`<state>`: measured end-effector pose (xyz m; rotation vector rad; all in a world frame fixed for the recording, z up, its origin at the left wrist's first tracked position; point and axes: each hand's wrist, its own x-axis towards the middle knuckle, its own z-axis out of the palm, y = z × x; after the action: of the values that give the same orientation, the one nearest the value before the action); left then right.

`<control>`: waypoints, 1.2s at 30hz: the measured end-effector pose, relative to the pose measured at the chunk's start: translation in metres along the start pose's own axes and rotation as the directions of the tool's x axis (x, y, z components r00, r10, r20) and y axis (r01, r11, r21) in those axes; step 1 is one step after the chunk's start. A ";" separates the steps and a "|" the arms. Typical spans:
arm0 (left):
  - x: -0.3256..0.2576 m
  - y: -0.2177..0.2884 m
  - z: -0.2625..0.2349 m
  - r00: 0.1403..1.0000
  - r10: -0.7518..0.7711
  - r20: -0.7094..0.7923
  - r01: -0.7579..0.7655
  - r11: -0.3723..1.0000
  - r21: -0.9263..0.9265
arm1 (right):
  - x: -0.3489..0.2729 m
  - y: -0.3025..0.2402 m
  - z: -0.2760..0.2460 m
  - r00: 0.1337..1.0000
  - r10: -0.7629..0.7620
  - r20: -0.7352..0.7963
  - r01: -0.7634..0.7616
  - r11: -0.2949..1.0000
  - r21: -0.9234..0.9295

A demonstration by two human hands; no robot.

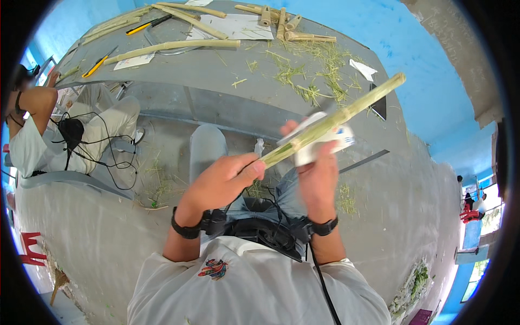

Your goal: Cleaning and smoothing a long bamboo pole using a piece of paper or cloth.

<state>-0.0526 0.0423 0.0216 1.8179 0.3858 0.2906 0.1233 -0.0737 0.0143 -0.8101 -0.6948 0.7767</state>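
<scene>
A long, pale green bamboo-like stalk [374, 101] slants up to the right in front of me, above my knees. My left hand [223, 181] is closed around its lower end. My right hand [318, 176] grips a folded white sheet [342, 140] with coloured print, wrapped at least partly around the stalk's middle. The right fingers are slightly blurred, and some are hidden behind the stalk and sheet. The stalk's surface looks streaked green and cream, with a joint near the middle.
A grey table [249, 59] ahead bears green shavings [314, 76], several stalks [173, 46], short hollow pieces [281, 24], a yellow cutter knife [96, 66], another yellow cutter [140, 28] and a white scrap [363, 69]. A person [38, 135] with black cables sits at the left.
</scene>
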 end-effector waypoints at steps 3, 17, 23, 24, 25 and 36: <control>-0.011 -0.001 -0.016 0.990 -0.141 0.019 0.141 0.990 -0.004 | 0.005 -0.028 -0.028 0.999 -0.030 -0.042 0.035 0.992 0.118; 0.008 -0.006 0.007 0.986 0.019 -0.166 0.009 0.986 0.167 | -0.016 0.016 -0.026 0.948 0.304 -0.097 -0.312 0.945 -0.094; 0.009 -0.005 0.018 0.976 0.049 -0.212 0.019 0.951 0.310 | -0.019 0.020 -0.017 0.946 0.319 -0.065 -0.325 0.924 -0.199; 0.010 -0.005 0.021 0.977 0.046 -0.208 0.021 0.951 0.308 | -0.020 0.023 -0.017 0.941 0.328 -0.082 -0.335 0.936 -0.107; 0.010 -0.006 0.022 0.974 0.057 -0.219 0.022 0.940 0.341 | -0.019 0.026 -0.018 0.937 0.337 -0.097 -0.339 0.941 -0.013; -0.003 -0.001 0.013 0.989 -0.077 -0.126 0.103 0.969 0.224 | -0.001 0.005 -0.039 0.943 0.171 -0.286 -0.149 0.984 0.096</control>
<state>-0.0509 0.0302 0.0169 2.0084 0.6033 0.2992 0.1518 -0.0865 -0.0103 -0.9003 -0.3359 0.8027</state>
